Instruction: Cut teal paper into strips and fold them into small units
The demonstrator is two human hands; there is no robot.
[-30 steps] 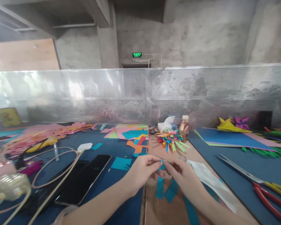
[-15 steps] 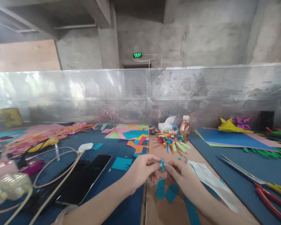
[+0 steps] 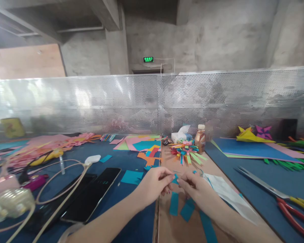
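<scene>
A small piece of blue paper (image 3: 175,179) is held up between my two hands, over the brown board (image 3: 164,233). My left hand (image 3: 155,184) pinches its left side between thumb and fingertips. On the other side, the thumb and index finger of my right hand (image 3: 196,187) are closed at its right edge. Beneath the hands lie a blue paper strip (image 3: 174,203), a second tilted strip (image 3: 187,209) and a longer one (image 3: 208,227) by my right wrist. A crumpled white tissue (image 3: 229,194) lies right of my right hand.
Large scissors (image 3: 276,194) lie at the right. A colourful paper-strip bundle (image 3: 186,152), a bottle (image 3: 200,138) and a tissue pack (image 3: 181,135) stand ahead. At left are a phone (image 3: 93,195), a looped cable (image 3: 66,199), a blue square (image 3: 131,177) and paper scraps (image 3: 149,153).
My fingertips have drawn slightly apart, and more of the blue paper piece shows between them. My right hand has shifted a little. The things on the table have not moved.
</scene>
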